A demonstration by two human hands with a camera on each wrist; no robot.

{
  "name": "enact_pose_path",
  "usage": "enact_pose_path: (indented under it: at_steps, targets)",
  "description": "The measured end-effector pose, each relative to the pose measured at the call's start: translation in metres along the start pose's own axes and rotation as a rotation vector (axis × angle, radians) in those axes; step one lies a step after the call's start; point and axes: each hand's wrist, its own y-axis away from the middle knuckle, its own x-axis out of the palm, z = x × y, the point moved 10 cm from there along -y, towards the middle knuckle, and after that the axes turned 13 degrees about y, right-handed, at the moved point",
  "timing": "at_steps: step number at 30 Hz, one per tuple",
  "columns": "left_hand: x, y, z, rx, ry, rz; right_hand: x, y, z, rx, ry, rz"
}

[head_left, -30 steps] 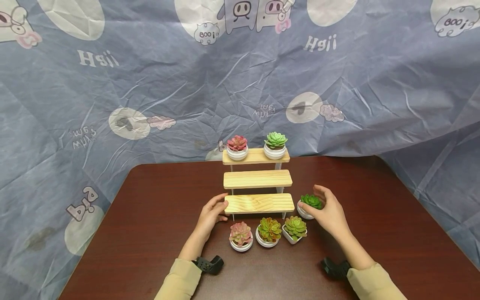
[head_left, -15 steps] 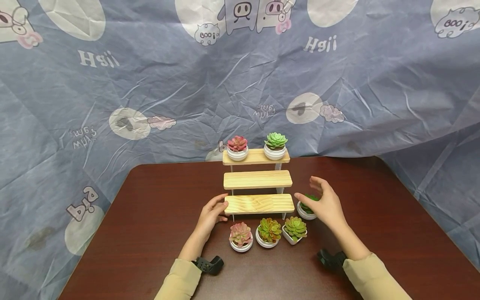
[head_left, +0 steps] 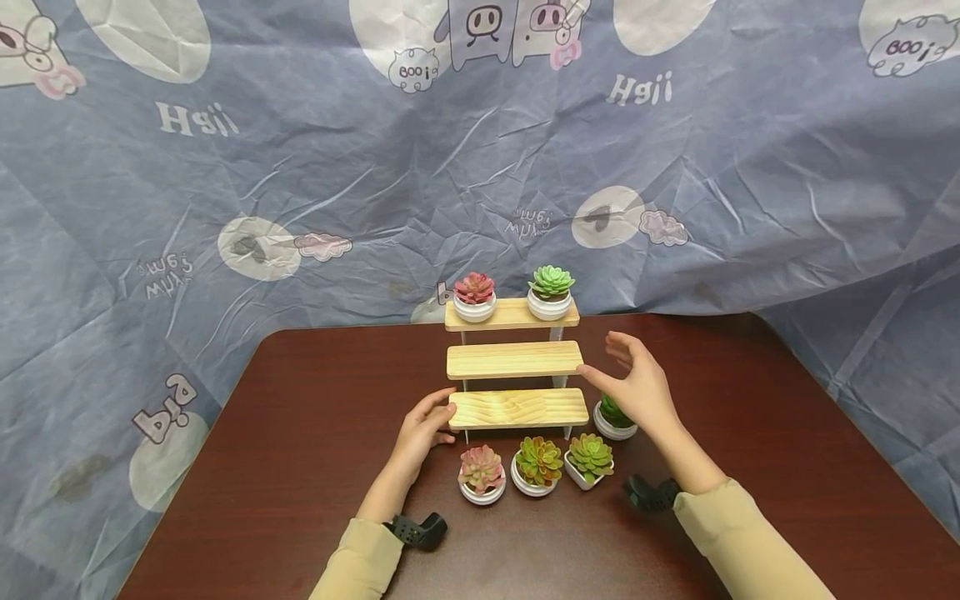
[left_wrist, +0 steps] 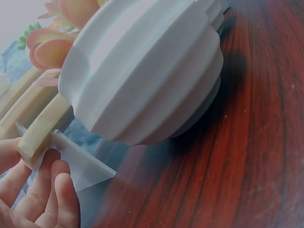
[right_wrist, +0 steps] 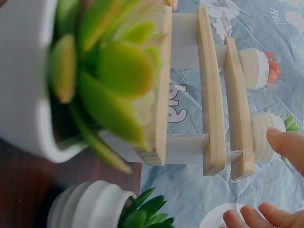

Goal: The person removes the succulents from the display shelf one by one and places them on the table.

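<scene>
A three-tier wooden display stand [head_left: 517,408] with clear supports stands in the middle of the table. My left hand [head_left: 417,433] grips the left end of its lowest board, and the left wrist view shows fingers above and below the board end [left_wrist: 35,142]. My right hand [head_left: 637,385] holds nothing; its thumb and fingers are spread beside the middle board's right end. Partly hidden below it is a dark green potted succulent [head_left: 615,421]. On the top board sit a red potted succulent [head_left: 474,298] and a light green one [head_left: 551,293].
In front of the stand are a pink potted succulent [head_left: 482,475], an orange-green one [head_left: 536,467] and a green one in an angular pot [head_left: 588,460]. Behind the dark brown table [head_left: 322,375] hangs a wrinkled blue printed cloth [head_left: 337,150].
My right hand has left the dark green succulent, moving up and left towards the middle board with its fingers spread. The left hand stays on the lowest board, and the pots have not moved.
</scene>
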Motion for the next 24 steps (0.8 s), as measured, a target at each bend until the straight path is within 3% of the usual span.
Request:
enact_pose_path:
  at_steps: [14, 24]
  targets:
    - [0.000, 0.000, 0.001, -0.002, 0.008, 0.000, 0.003, -0.015, 0.020, -0.007, -0.059, 0.022]
    - [0.000, -0.001, 0.001, 0.010, 0.006, 0.005, 0.000, -0.025, 0.030, -0.030, -0.093, -0.032]
